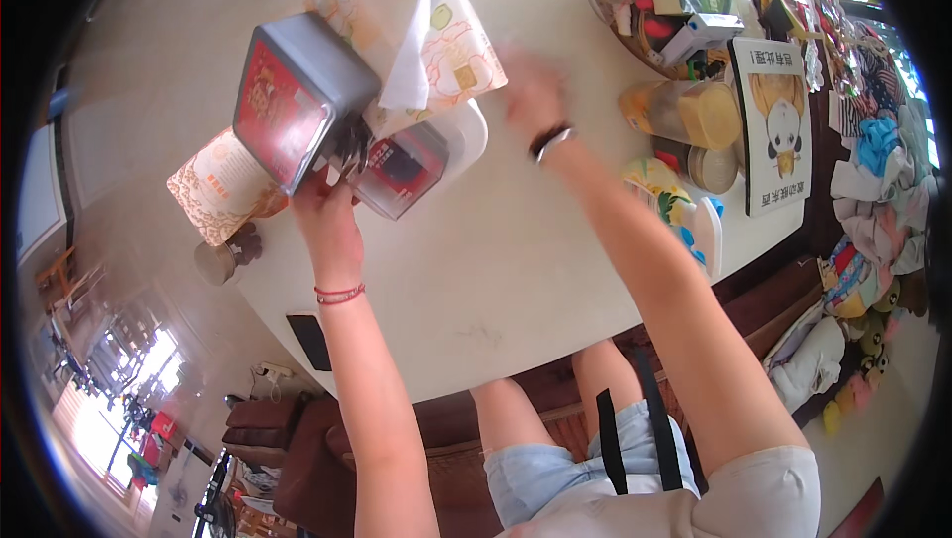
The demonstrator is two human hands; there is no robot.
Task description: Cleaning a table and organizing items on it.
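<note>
My left hand (327,214) has its fingers bent at the lower corner of a grey box with a red face (286,110). Its fingertips are partly hidden, so I cannot tell whether it grips the box or the dark item (349,144) beside it. Right of that hand is a clear plastic box with a red label (401,173). Behind them rests a patterned tissue pack (461,54) with a white tissue (409,54) hanging out. My right hand (535,95), blurred, is over the white table (476,270), just right of the pack; its fingers are indistinct.
Another patterned pack (223,185) and a lidded jar (216,261) lie at left. A phone (309,341) rests at the table's near-left edge. At right stand a yellow-lidded container (692,114), another jar (712,168), a panda-printed board (775,125) and a filled basket (654,58).
</note>
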